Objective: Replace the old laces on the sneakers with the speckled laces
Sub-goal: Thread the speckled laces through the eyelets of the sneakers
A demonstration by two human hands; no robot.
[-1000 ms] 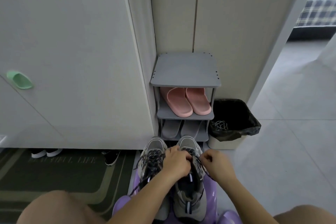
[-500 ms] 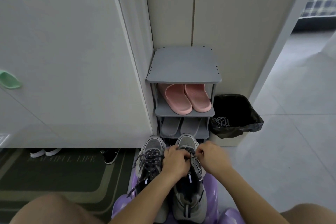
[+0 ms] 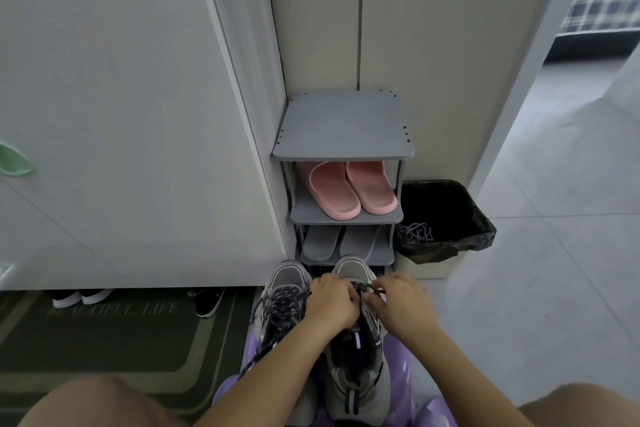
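Far left: a smooth pale-green handle [image 3: 15,159], leaf-shaped, on a flat matte white cabinet door [image 3: 121,97]. Below, a dark green doormat [image 3: 104,347] with lighter bands and faint lettering, "BEAUTIFUL LIFE"; tucked under the cabinet behind it, white-soled shoes [image 3: 81,296] and a black shoe [image 3: 207,302]. Next, two grey mesh sneakers side by side on a glossy purple stool [image 3: 398,367], toes pointing away. Left sneaker [image 3: 287,279] threaded with dark, white-flecked speckled laces [image 3: 277,315], ends trailing down its outer side. Left hand [image 3: 332,302] curled tight over the top of the right sneaker [image 3: 356,388], gripping the speckled laces there; right hand [image 3: 398,305] just beside it, fingers curled, pinching the same lacing. Beyond, in the corner, a grey flat-panelled shoe rack [image 3: 343,125]: ribbed pink slippers [image 3: 346,191] on one shelf, grey slippers [image 3: 343,241] below. Beside the rack, a bin [image 3: 446,218] lined with a crinkled black bag, a tangle of grey laces [image 3: 415,232] inside. Pale, large-tiled floor [image 3: 554,270]; far right, through a doorway, plaid bedding [image 3: 613,3].
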